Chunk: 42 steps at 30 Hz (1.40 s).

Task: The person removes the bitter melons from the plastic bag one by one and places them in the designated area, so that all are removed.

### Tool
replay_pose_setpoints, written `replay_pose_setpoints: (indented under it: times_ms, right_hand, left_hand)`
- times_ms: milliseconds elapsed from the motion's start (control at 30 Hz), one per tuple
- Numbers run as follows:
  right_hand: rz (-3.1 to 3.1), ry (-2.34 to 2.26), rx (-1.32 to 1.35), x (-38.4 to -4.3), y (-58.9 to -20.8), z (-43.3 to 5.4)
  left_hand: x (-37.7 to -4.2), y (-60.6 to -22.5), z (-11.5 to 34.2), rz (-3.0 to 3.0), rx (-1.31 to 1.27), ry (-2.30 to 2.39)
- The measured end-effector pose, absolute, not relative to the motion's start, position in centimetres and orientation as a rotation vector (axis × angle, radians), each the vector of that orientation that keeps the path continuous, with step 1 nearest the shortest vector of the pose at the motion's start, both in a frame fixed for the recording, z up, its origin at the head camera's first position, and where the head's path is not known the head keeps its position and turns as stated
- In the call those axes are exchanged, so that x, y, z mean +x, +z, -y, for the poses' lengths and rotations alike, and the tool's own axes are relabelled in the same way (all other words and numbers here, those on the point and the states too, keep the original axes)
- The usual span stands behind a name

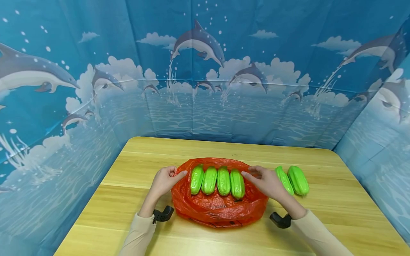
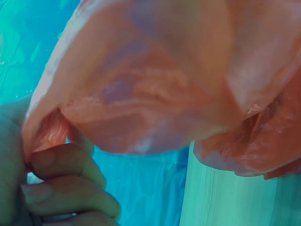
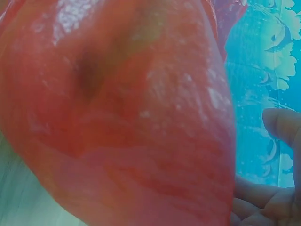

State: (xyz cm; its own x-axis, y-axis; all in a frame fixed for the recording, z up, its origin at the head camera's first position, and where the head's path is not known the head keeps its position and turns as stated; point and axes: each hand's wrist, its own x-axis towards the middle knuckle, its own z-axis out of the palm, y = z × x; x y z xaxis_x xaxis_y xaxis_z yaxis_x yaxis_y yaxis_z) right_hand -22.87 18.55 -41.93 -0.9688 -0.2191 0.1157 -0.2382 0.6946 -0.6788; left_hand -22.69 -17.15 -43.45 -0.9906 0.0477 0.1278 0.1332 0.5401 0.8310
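Observation:
A red plastic bag [image 1: 221,213] lies spread with its mouth wide on the table. Several glossy, bright green oblong pieces, like small gourds [image 1: 209,180], lie side by side in it. At the bag's left rim, my left hand [image 1: 166,180] pinches the plastic; the left wrist view shows the film between thumb and curled fingers [image 2: 66,165]. My right hand [image 1: 267,182] is at the right rim, thumb stretched toward the rightmost green piece. In the right wrist view its thumb [image 3: 280,125] stands apart from the fingers, which are partly hidden behind the bag [image 3: 141,132].
Two more green pieces [image 1: 298,180] lie on the wooden table [image 1: 128,199], just right of my right hand. Behind the table hangs a blue curtain [image 1: 211,117] with dolphins. A black wrist device [image 1: 163,214] is on each arm.

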Motion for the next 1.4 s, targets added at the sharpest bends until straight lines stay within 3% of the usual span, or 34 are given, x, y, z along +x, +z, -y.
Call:
replay_pose_setpoints:
  times_ms: [1400]
  right_hand:
    - [3.154,0.987,0.255,-23.8,-42.0,-16.4]
  left_hand:
    - [-23.9,-43.0,18.0,2.69,-0.192,-1.486]
